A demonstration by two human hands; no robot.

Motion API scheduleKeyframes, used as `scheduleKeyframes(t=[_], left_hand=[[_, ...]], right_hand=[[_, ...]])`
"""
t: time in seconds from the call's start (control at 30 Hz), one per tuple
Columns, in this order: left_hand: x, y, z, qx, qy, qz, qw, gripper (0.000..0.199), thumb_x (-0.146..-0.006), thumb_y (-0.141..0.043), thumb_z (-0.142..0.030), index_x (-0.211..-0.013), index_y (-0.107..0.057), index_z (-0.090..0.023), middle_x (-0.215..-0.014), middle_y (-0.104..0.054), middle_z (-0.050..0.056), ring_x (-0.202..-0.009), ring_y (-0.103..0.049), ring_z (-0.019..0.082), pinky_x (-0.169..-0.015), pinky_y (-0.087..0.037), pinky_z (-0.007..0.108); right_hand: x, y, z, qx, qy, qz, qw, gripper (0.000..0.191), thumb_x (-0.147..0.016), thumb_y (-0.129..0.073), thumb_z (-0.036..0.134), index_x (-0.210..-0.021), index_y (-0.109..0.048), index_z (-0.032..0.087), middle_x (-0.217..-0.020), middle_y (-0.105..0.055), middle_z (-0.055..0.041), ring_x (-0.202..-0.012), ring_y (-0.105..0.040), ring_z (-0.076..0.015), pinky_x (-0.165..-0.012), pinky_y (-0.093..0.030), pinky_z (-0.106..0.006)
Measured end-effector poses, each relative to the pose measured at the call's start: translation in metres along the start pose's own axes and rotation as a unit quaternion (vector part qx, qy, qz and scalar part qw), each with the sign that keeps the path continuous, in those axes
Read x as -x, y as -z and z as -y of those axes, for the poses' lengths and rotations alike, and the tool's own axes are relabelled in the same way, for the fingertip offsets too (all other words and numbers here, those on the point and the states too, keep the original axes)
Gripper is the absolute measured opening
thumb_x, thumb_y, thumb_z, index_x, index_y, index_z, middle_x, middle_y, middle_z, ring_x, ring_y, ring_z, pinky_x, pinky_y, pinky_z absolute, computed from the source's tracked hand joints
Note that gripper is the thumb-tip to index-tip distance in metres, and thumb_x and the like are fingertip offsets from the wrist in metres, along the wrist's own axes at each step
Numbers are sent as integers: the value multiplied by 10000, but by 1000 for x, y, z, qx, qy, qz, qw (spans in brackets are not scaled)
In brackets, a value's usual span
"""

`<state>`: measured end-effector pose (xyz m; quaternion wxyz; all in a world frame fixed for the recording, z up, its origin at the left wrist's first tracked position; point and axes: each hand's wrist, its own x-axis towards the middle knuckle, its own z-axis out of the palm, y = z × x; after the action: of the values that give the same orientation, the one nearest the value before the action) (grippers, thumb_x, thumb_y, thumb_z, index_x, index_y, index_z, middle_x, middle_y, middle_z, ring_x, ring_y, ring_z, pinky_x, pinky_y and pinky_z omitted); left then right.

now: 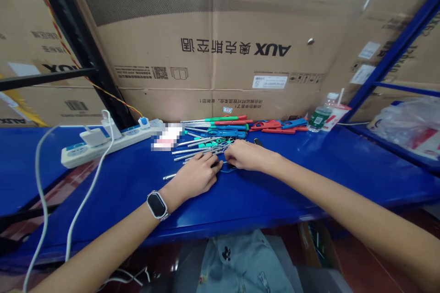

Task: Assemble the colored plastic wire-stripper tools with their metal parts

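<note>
On the blue table lies a row of thin silvery metal rods (192,143), some with green, red or blue handles. My left hand (199,174), with a watch on its wrist, rests at the near end of the row with its fingers bent together; what lies under them is hidden. One rod (169,176) sticks out to the left from beneath that hand. Close beside it, my right hand (245,155) is closed at the rods' right ends, its fingertips pinched among thin cords. A loop of blue cord (228,170) shows below its fingers.
Red plastic pieces (266,124) and blue ones (294,122) lie behind on the right, near a bottle (319,116) and a cup (335,116). A white power strip (110,143) with plugs and cables stands left. A large cardboard box (213,23) rises behind the table (275,197).
</note>
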<state>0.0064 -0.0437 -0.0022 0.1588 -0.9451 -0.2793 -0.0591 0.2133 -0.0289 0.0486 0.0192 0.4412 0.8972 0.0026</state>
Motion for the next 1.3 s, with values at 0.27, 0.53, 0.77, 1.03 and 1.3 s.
scheduleKeyframes(t=[0.27,0.53,0.77,1.03,1.3], left_hand=[[0,1,0,-15,4,7,1000,375,-1009,-489,-212,-1319,-674,-111,-1159,-685,148,-1082,-620,301,-901,-483,423],[2,-1,0,2,3,-22,1000,356,-995,-494,-182,-1291,-681,-116,-1177,-684,138,-1071,-623,285,-903,-483,410],[1,0,0,27,6,-18,999,355,-981,-525,-158,-1295,-681,-100,-1202,-676,143,-1075,-631,282,-937,-491,419],[3,-2,2,32,7,-31,999,363,-982,-497,-154,-1293,-684,-127,-1199,-676,133,-1076,-629,271,-924,-503,410],[2,-3,1,25,7,-22,999,364,-980,-509,-160,-1300,-677,-117,-1196,-672,138,-1084,-625,266,-947,-515,405]], right_hand=[[15,-13,3,51,40,-19,998,262,-966,-502,111,-929,-760,147,-974,-725,-122,-799,-641,-200,-702,-404,-314],[46,-32,8,54,67,-82,993,434,-1049,-479,398,-1264,-682,81,-1223,-661,-189,-1087,-615,-292,-959,-464,-455],[61,-51,9,26,-8,-115,993,606,-1066,-366,554,-1526,-508,186,-1624,-399,-182,-1473,-360,-377,-1136,-372,-573],[67,-58,6,-53,-44,-58,996,647,-1070,-235,610,-1632,-292,296,-1736,-100,-70,-1606,-17,-337,-1208,-222,-649],[73,-47,11,21,-24,-135,990,606,-1085,-319,523,-1588,-390,192,-1699,-234,-114,-1588,-190,-291,-1201,-259,-617]])
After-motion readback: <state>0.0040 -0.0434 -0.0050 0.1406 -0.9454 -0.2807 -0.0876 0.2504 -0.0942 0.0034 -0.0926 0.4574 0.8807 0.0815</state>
